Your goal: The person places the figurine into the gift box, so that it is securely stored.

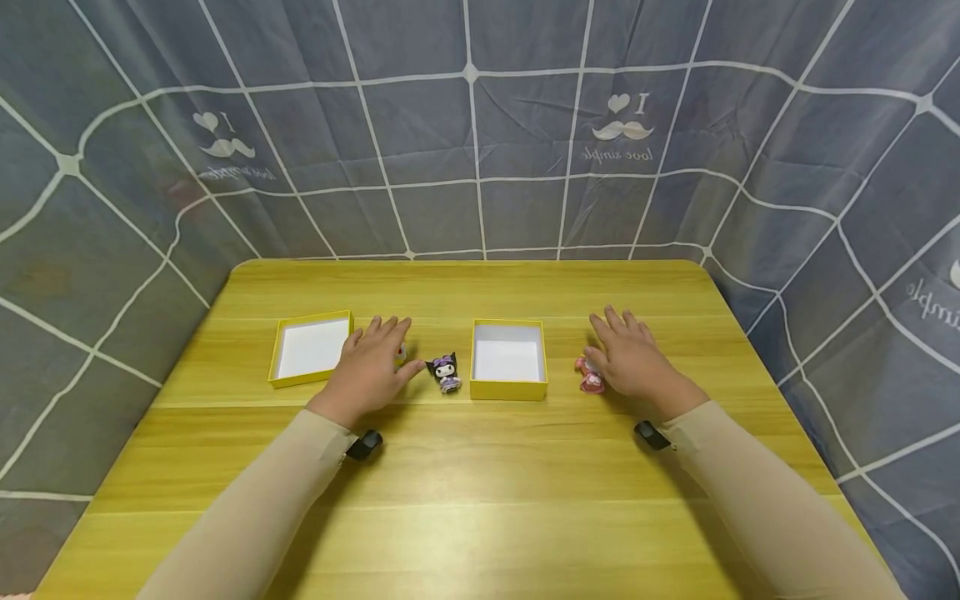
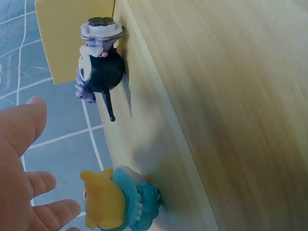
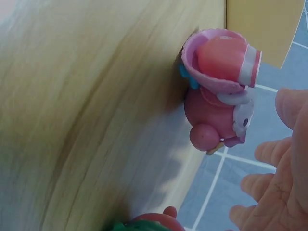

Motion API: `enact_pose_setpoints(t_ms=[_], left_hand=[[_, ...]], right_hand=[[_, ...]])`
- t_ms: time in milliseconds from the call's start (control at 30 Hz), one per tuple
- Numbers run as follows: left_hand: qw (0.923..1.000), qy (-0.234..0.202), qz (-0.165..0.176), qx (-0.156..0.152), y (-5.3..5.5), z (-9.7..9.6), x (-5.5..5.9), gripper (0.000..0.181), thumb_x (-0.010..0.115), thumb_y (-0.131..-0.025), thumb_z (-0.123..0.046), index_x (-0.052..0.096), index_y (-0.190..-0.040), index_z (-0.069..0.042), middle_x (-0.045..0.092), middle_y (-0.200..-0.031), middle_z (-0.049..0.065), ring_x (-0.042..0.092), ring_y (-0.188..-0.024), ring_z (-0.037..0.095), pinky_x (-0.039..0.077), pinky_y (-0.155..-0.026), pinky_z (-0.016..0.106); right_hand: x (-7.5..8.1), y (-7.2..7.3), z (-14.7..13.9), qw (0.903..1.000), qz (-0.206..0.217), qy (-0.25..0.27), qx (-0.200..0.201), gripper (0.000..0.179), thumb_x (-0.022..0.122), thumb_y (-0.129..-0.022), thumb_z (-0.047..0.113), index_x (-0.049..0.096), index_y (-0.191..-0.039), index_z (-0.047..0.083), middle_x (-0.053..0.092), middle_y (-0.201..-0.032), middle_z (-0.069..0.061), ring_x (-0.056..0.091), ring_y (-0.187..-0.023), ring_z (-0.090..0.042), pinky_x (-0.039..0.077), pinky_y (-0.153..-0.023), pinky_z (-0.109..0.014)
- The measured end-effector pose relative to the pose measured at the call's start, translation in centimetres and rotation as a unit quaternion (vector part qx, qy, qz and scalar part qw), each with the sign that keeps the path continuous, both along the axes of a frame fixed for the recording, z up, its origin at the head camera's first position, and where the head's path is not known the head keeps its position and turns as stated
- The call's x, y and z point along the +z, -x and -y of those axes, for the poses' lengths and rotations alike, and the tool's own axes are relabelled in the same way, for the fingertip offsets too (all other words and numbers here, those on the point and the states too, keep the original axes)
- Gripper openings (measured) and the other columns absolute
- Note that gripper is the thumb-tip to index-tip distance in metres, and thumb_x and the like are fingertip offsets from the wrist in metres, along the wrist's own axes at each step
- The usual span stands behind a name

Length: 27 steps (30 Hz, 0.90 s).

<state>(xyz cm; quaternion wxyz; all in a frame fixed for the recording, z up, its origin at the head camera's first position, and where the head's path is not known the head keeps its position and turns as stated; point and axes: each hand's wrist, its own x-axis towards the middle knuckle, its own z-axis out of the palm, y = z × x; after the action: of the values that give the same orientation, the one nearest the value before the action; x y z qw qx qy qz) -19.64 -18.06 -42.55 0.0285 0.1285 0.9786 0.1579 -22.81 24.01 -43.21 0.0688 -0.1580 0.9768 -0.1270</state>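
In the head view my left hand (image 1: 367, 367) is spread palm-down over a small figurine, mostly hidden there; the left wrist view shows it as a yellow-and-teal figurine (image 2: 108, 199) beside the fingers. Just past the thumb lies a black-and-purple figurine (image 1: 445, 372). My right hand (image 1: 633, 358) hovers with loosely extended fingers beside a pink figurine (image 1: 591, 378), which lies on its back in front of the palm in the right wrist view. Part of a red-and-green figurine (image 3: 154, 224) peeks in at that view's bottom edge. Neither hand holds anything.
Between the hands stands a yellow box (image 1: 508, 391) with a white inside, open at the top. A shallower yellow lid or tray (image 1: 303, 379) lies left of it, next to my left hand. The wooden table (image 1: 480, 492) backs onto a grey checked curtain (image 1: 420, 125).
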Motion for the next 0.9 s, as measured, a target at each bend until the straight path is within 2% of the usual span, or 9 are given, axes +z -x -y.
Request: enact_pose_setpoints(t_ms=[300,567,900], left_hand=[[0.9999,-0.003,0.011,0.009,0.0,0.6,0.0,0.081,0.058,-0.106,-0.051,0.026,-0.168,-0.008,0.027,-0.172,0.024,0.014,-0.161,0.048,0.011,-0.128,0.067],[0.9998,-0.006,0.015,0.014,0.0,1.1,-0.2,0.081,0.059,-0.107,-0.047,0.025,-0.168,-0.006,0.027,-0.172,0.025,0.018,-0.16,0.05,0.018,-0.126,0.068],[0.9983,-0.031,0.042,0.027,0.0,1.3,-0.4,0.081,0.06,-0.107,-0.042,0.023,-0.168,-0.003,0.023,-0.172,0.026,0.016,-0.161,0.047,0.023,-0.126,0.064]], right_hand=[[-0.2,0.0,0.6,1.0,-0.005,0.004,0.008,0.065,0.044,-0.113,0.033,0.026,-0.165,-0.001,0.013,-0.172,-0.033,0.011,-0.155,-0.063,0.01,-0.125,-0.072],[-0.3,-0.2,1.3,0.9996,-0.008,0.016,0.02,0.064,0.043,-0.113,0.032,0.026,-0.165,-0.001,0.014,-0.171,-0.034,0.013,-0.155,-0.063,0.011,-0.125,-0.073],[-0.3,-0.3,2.6,0.9995,-0.004,0.013,0.028,0.065,0.042,-0.114,0.035,0.024,-0.166,-0.001,0.015,-0.172,-0.032,0.014,-0.156,-0.06,0.013,-0.126,-0.071]])
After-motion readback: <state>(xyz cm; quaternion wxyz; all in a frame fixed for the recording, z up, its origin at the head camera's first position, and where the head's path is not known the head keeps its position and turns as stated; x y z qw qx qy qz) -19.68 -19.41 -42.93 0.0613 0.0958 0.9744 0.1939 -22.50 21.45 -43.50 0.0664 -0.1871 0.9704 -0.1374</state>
